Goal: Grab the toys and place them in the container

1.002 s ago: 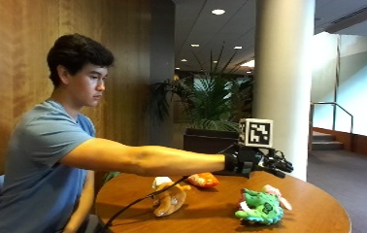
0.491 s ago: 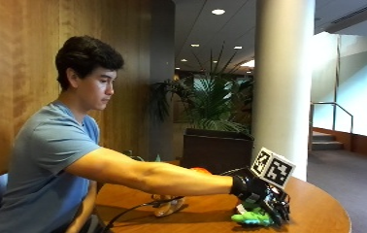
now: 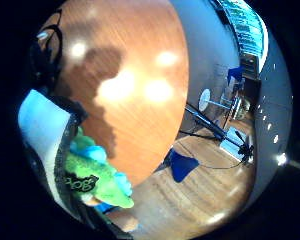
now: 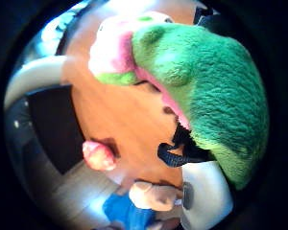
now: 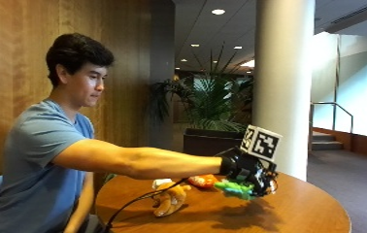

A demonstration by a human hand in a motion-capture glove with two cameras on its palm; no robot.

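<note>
Person is holding the gloved right hand (image 5: 247, 170) out over the round wooden table (image 5: 300, 213), fingers curled round a green plush toy (image 5: 234, 188), which is hanging clear of the tabletop w/ its shadow below. Thumb-side palm view: the toy is filling much of the frame, right against the palm. Container isn't showing in any view, so it needs locating first; judging by that, best to be keeping the grip closed and carrying the toy level till it's over the opening. A yellow toy (image 5: 171, 198) and an orange toy (image 5: 203, 181) are lying on the table, left of the hand, nearer the person.
</note>
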